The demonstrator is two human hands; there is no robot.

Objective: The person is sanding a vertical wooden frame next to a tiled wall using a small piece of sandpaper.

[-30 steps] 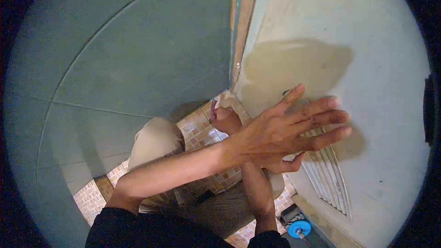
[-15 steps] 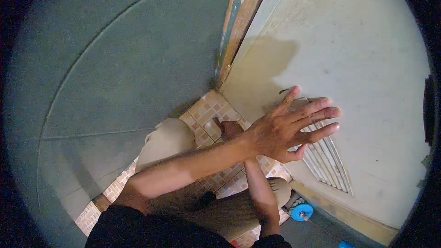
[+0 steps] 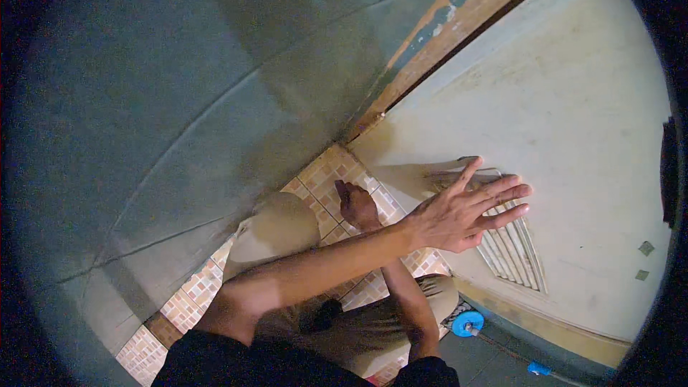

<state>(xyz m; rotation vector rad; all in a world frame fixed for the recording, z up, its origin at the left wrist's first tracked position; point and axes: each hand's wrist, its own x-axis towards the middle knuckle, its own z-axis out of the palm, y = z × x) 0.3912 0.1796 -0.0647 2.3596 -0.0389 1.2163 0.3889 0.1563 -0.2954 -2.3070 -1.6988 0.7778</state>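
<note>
in the head view, the person's two bare arms cross, the left forearm passing over the right. the left hand [image 3: 459, 218] reaches to the right with its back showing and its fingers spread wide, nothing seen in it. it lies in front of the slatted vent [image 3: 512, 252], covering its upper part; whether the fingertips touch is hard to tell. the vent sits low in a pale, stained door [image 3: 580, 129]. the right hand [image 3: 360, 206] is above the tiled floor [image 3: 335, 165], its fingers curled in; it is too dark to tell whether it grips anything. just left of it is a knee in beige trousers [image 3: 279, 228]. a green wall [image 3: 115, 129] fills the left side, and a wooden frame [image 3: 459, 33] with flaking paint runs between wall and door. near the door's foot, at lower right, is a round blue disc [image 3: 468, 325], with a small blue piece [image 3: 538, 368] farther right.
</note>
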